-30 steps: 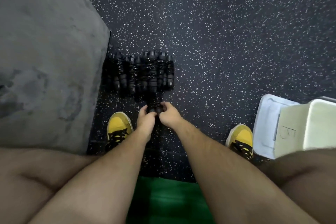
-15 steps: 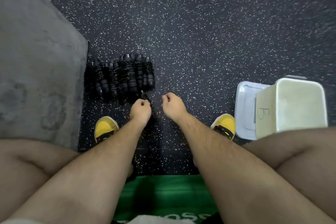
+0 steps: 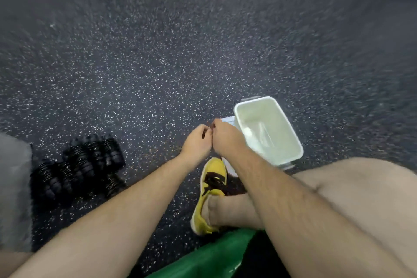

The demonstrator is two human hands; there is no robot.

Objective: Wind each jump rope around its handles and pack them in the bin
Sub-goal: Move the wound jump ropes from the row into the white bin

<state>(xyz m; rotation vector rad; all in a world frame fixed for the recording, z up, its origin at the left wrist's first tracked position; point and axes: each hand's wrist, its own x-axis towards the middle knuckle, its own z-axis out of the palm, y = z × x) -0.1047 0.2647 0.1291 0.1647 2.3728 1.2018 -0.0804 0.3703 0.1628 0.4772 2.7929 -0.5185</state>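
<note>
Apparently both hands were together at the center, the left hand [image 3: 195, 142] and the right hand [image 3: 222, 136] curled, pinching something small and dark that I could not identify. The wound jump ropes [image 3: 77, 169] lay at eight o'clock, well apart from the empty bin [image 3: 293, 156] at three o'clock. Carrying several ropes that far risked loosening a coil.

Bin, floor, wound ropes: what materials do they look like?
Bin: likely plastic, milky and translucent, with smooth glossy walls and a rounded moulded rim. Floor: looks like rubber gym flooring, matte dark with white flecks. Wound ropes: black with small glints on the coils, perhaps beaded plastic or coated cord; too blurred to tell.
</note>
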